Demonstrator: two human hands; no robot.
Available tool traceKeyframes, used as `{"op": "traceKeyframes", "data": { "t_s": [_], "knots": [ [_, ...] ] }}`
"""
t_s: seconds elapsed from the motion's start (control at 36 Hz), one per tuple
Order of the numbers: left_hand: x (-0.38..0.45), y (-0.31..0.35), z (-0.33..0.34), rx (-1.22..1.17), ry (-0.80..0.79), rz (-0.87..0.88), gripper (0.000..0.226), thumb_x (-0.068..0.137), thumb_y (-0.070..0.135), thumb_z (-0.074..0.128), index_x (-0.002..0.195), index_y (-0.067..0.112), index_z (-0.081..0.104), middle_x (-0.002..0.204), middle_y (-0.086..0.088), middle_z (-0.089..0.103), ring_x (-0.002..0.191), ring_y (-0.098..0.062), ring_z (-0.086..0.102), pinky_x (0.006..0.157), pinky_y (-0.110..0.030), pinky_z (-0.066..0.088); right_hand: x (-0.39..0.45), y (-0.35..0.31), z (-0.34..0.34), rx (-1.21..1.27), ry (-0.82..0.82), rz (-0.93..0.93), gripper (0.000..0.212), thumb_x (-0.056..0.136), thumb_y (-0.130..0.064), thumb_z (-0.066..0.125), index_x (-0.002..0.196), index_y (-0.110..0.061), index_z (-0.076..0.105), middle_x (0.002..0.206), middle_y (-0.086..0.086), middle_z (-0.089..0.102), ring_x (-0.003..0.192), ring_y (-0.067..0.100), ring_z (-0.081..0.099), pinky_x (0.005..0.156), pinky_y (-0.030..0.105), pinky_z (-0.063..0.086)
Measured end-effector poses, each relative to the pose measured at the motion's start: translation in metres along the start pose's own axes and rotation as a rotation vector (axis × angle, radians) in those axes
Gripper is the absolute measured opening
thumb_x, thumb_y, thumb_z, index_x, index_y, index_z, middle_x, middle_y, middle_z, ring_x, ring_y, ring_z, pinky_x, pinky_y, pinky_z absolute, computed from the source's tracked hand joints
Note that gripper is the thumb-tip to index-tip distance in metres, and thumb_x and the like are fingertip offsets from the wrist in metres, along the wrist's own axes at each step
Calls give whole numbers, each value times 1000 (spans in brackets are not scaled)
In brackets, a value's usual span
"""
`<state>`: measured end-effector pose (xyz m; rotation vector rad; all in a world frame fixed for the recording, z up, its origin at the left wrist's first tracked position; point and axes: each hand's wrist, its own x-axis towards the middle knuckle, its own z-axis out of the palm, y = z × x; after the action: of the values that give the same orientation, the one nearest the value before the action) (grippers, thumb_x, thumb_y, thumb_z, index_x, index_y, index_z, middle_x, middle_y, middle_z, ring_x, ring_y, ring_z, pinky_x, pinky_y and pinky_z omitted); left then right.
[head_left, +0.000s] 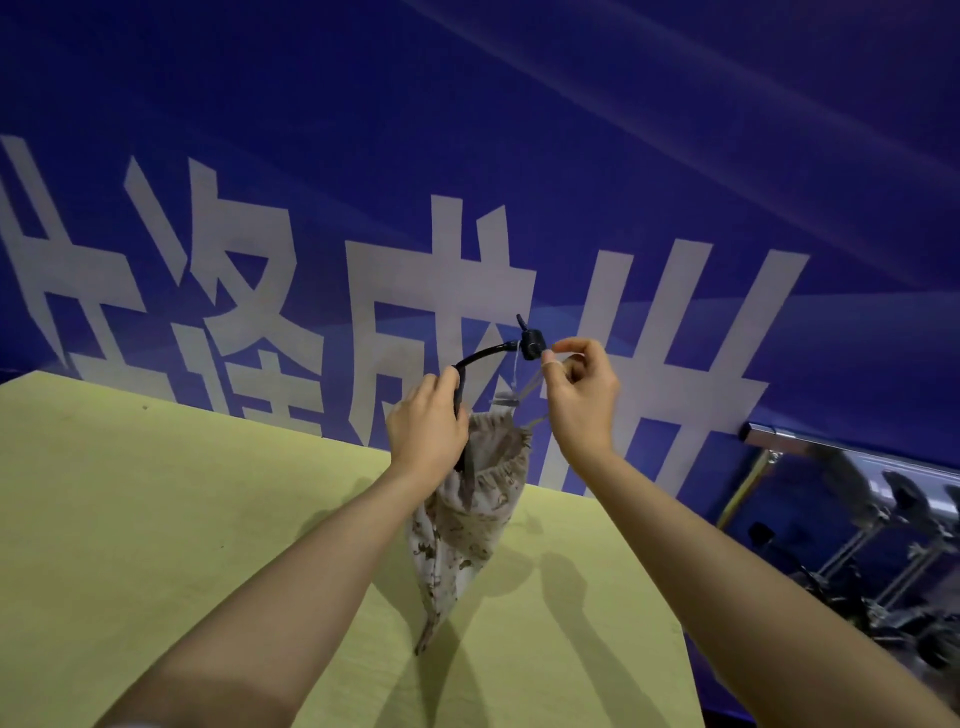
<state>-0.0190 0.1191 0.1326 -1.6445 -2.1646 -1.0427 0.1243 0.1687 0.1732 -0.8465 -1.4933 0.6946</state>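
A beige patterned drawstring pouch hangs in the air above a yellow-green table, its tip pointing down. A black bent rod with a knob at its upper end sticks out of the pouch mouth. My left hand grips the lower part of the black rod at the pouch opening. My right hand is raised beside the knob and pinches the pouch's pale drawstring. How far the rod reaches inside the pouch is hidden.
A blue banner with large white characters rises just behind the table. At the right, past the table edge, a metal rail and several dark stands crowd the floor.
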Motion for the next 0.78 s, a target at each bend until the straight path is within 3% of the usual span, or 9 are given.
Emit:
{"op": "traceKeyframes", "data": {
  "t_s": [0.08, 0.17, 0.31, 0.36, 0.44, 0.53, 0.58, 0.69, 0.78],
  "knots": [
    [5, 3, -1, 78, -43, -3, 28, 95, 28, 49, 120, 16, 48, 112, -2, 59, 104, -23, 58, 78, -33, 43, -2, -10, 4, 12, -52, -21, 10, 92, -10, 58, 89, -18, 55, 61, 1, 46, 55, 12, 43, 54, 26, 41],
    [8, 7, -3, 114, -85, -17, 28, 94, 29, 49, 119, 16, 49, 115, -2, 59, 108, -24, 56, 87, -36, 43, -1, -18, 10, 31, -117, -15, 15, 93, -9, 56, 85, -22, 55, 71, 6, 60, 65, 20, 59, 63, 27, 51],
    [8, 11, -7, 151, -198, 56, 35, 94, 34, 44, 123, 16, 51, 121, -4, 54, 116, -26, 45, 97, -37, 34, 5, -26, 13, 137, -166, 30, 5, 94, -10, 56, 99, -10, 56, 75, 12, 66, 59, 0, 61, 57, 11, 47],
    [7, 16, -12, 83, -242, 97, 38, 91, 35, 46, 122, 15, 53, 122, -3, 46, 117, -27, 38, 99, -36, 29, 8, -29, 14, 163, -184, 33, 7, 94, -10, 56, 101, -10, 55, 76, 13, 67, 63, 4, 64, 62, 16, 53],
    [8, 21, -15, -136, -316, 149, 37, 90, 33, 50, 123, 17, 51, 130, 2, 39, 124, -24, 33, 101, -33, 24, 12, -32, 14, 137, -204, 21, 6, 94, -11, 56, 100, -13, 56, 76, 11, 67, 74, 19, 68, 73, 33, 58],
    [6, 25, -16, -302, -400, 71, 41, 89, 46, 54, 123, 22, 51, 135, 8, 37, 123, -26, 31, 97, -32, 29, 14, -37, 14, 103, -216, -14, 5, 94, -12, 56, 98, -14, 57, 74, 7, 65, 73, 18, 66, 73, 33, 57],
    [6, 28, -14, -235, -421, 77, 45, 86, 55, 54, 116, 22, 58, 137, 10, 38, 120, -23, 32, 98, -30, 28, 16, -40, 12, 59, -210, -64, 4, 93, -12, 56, 97, -13, 58, 72, 5, 62, 70, 18, 63, 70, 30, 55],
    [6, 31, -2, -68, -321, 163, 37, 88, 55, 51, 95, 22, 67, 122, 7, 52, 109, -16, 48, 98, -34, 28, 18, -44, 11, -140, -181, -321, 4, 94, -11, 55, 97, -10, 57, 66, -3, 54, 57, 13, 54, 59, 29, 51],
    [6, 38, 7, -8, -315, 138, 35, 93, 48, 44, 98, 23, 69, 120, 6, 54, 111, -17, 51, 102, -34, 25, 18, -47, 9, -259, -144, -441, 9, 94, -14, 56, 99, -7, 57, 65, -1, 55, 54, 15, 53, 54, 38, 52]
  ]
}}
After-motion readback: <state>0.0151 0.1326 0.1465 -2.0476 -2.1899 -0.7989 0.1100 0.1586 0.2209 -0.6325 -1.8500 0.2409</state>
